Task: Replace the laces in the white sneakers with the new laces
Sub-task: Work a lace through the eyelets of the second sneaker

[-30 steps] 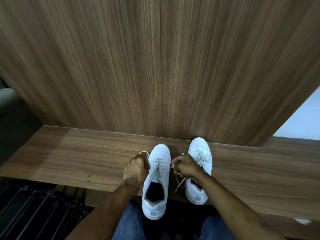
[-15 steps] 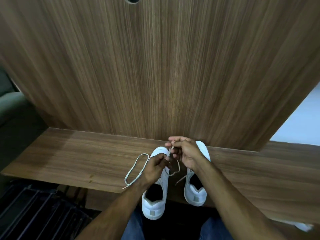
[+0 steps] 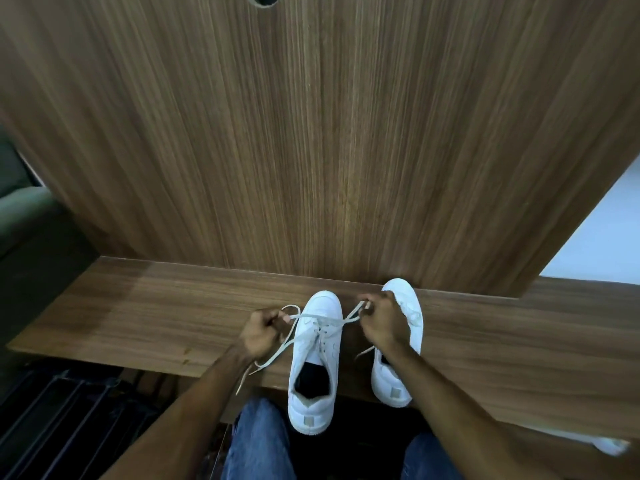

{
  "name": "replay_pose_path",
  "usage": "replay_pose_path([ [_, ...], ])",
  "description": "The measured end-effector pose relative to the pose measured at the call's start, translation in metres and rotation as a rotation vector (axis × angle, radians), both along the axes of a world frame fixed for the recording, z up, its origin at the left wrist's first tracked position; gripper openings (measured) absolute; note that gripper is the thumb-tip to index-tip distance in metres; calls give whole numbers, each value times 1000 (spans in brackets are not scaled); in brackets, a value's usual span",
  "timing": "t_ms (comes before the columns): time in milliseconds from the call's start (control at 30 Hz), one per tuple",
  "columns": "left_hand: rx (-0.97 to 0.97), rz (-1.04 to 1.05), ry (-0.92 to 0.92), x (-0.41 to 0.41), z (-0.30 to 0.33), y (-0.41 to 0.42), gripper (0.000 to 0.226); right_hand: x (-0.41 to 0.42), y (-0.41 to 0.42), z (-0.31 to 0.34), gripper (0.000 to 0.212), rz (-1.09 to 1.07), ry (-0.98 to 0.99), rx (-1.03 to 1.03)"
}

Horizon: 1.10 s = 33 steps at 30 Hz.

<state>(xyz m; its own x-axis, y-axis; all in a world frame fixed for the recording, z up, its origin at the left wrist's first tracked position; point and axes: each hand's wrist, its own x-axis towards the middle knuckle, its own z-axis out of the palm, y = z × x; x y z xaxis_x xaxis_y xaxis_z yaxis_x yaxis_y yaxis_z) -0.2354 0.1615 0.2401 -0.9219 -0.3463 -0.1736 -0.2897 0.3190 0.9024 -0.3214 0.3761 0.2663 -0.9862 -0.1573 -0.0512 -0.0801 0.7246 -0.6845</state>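
Observation:
Two white sneakers stand side by side on a wooden shelf (image 3: 138,313), toes towards the back panel. The left sneaker (image 3: 317,362) overhangs the front edge with its heel. Its white lace (image 3: 311,319) crosses over the toe end of the eyelets. My left hand (image 3: 261,332) grips one lace end to the left of the shoe; a loose tail hangs down past my wrist. My right hand (image 3: 379,323) pinches the other end to the right, in front of the right sneaker (image 3: 403,344), partly hiding it.
A tall wooden panel (image 3: 311,133) rises right behind the shoes. Dark slatted racking (image 3: 69,417) lies below on the left. A white object (image 3: 611,445) sits at the shelf's front edge, far right. My blue-jeaned knees (image 3: 258,445) are under the shelf edge.
My hands were close together above the left sneaker's toe. They have pulled apart to either side, drawing the lace taut across the shoe.

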Motion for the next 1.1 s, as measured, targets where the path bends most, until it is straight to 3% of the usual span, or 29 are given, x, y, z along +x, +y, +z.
replay_pose_path([
  [67, 24, -74, 45, -7, 5, 18, 22, 11, -11, 4, 34, 181, 106, 280],
  [200, -63, -195, 87, -18, 2, 36, 25, 21, -27, 6, 27, 475, 150, 324],
  [300, -106, -171, 102, -19, -1, 38, 29, 17, -21, 0, 20, 431, 171, 316],
  [467, -4, -74, 17, -4, -11, 22, 27, -3, 15, -8, 18, 248, 176, 328],
  [600, 3, -33, 13, 0, -23, 15, 25, -3, 21, -8, 17, 183, 210, 489],
  [667, 32, -32, 18, -3, -23, 21, 26, 3, 16, -12, 25, 274, 276, 579],
  [767, 47, -97, 44, -8, -20, 35, 29, 16, 1, -25, 47, 546, 339, 453],
  [833, 33, -132, 57, -10, -20, 42, 28, 25, -11, -31, 43, 616, 334, 289],
  [933, 19, -139, 57, -8, -23, 42, 29, 27, -16, -35, 24, 556, 333, 187],
  [1100, 87, -115, 13, -2, -36, 30, 20, 19, -2, -37, 32, 463, 169, 185],
])
